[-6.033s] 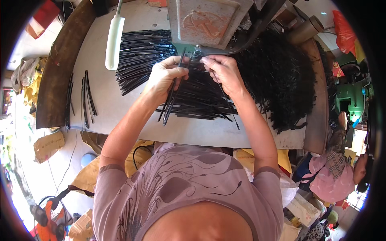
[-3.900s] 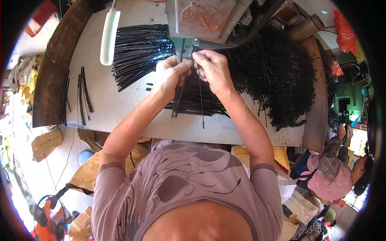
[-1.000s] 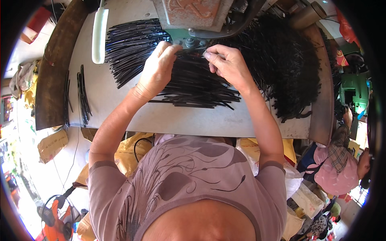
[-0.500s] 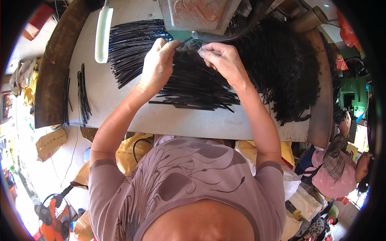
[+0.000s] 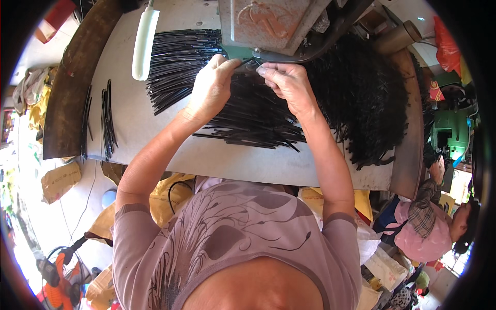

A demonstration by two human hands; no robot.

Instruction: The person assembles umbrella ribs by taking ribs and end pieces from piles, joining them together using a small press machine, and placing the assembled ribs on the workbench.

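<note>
My left hand [image 5: 211, 90] is closed, with thumb and forefinger pinching a thin black strip [image 5: 246, 62] just below the metal machine head [image 5: 274, 23]. My right hand [image 5: 291, 85] is pinched shut a short way to its right, on something thin that is too small to make out. Both sets of fingertips are near the small round metal part under the machine head. Left of my left hand lies a row of black strips [image 5: 178, 67]. More loose black strips [image 5: 253, 116] lie below and between my hands, toward the table's front edge.
A big heap of black frayed pieces [image 5: 361, 98] covers the right of the pale table [image 5: 248, 168]. A white-shaded lamp [image 5: 144, 49] hangs at left, near several separate strips [image 5: 107, 121]. Curved brown boards edge both sides. Another person [image 5: 426, 227] sits at far right.
My fingertips have come closer together below the machine head. The view has shifted slightly, and the person at far right has moved a little.
</note>
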